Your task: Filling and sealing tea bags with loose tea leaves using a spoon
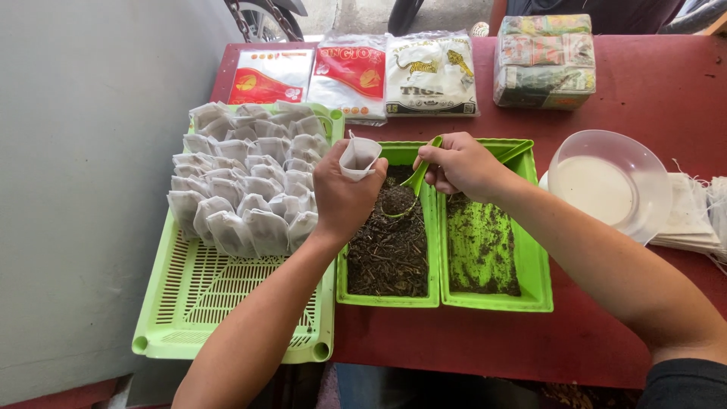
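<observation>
My left hand (344,195) holds a small white filter bag (359,157) open at the top, above the left green tray (386,298) of dark loose tea. My right hand (460,163) grips a green plastic spoon (415,180) whose scoop dips into the tea pile (390,242) just right of the bag. A second green tray (530,257) to the right holds only a thin scatter of tea.
A green slatted basket (204,303) at left carries several filled white bags (246,178). Three flat packets (352,72) and a wrapped bundle of packs (544,60) lie at the back. A clear bowl (609,185) rests on stacked empty bags (693,216) at right.
</observation>
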